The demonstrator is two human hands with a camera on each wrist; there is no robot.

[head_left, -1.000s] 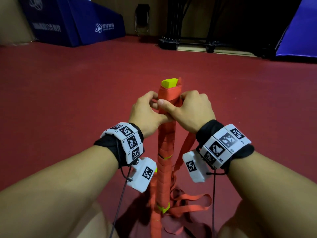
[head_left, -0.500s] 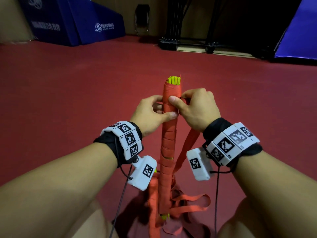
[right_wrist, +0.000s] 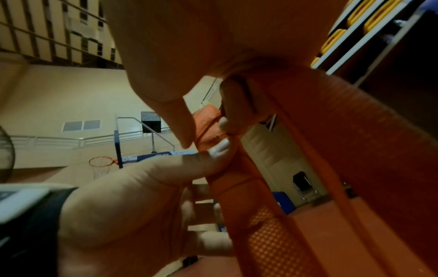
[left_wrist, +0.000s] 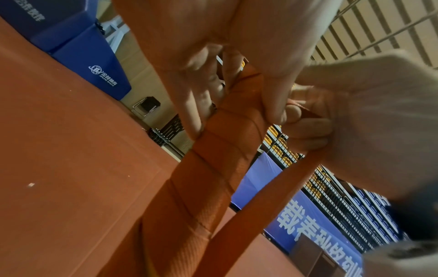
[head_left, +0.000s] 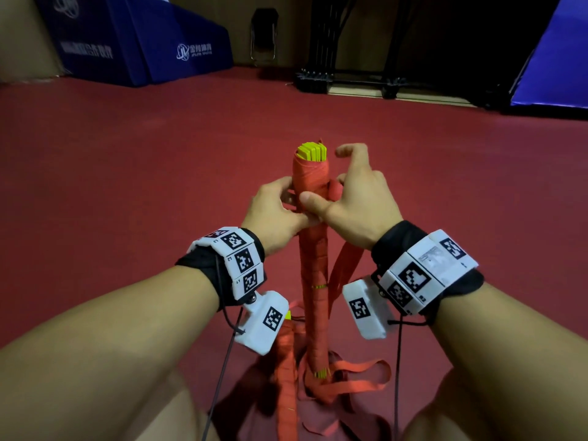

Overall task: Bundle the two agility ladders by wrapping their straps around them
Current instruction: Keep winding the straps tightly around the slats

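Observation:
An upright ladder bundle (head_left: 313,249), yellow rungs wound in orange-red strap, stands on the floor between my hands. My left hand (head_left: 286,202) grips it from the left just below the top. My right hand (head_left: 327,192) presses its thumb on the wrap and curls its lower fingers round the free strap (head_left: 345,265), which hangs down on the right; the index finger is raised. The left wrist view shows the wound bundle (left_wrist: 213,168) and the strap (left_wrist: 272,202) running out of the right fist. A second ladder bundle (head_left: 286,370) lies low on the left, partly hidden.
Loose strap loops (head_left: 359,377) lie on the red court floor (head_left: 159,186) around the bundle's foot. Blue padded blocks (head_left: 143,43) stand far left, a black rack (head_left: 350,81) and a folding chair (head_left: 264,36) at the back wall, and a blue mat (head_left: 556,58) far right.
The bundle has turned about its long axis, so the yellow rung ends face differently. My right hand has shifted on the strap and lifted its index finger; the left hand keeps its hold.

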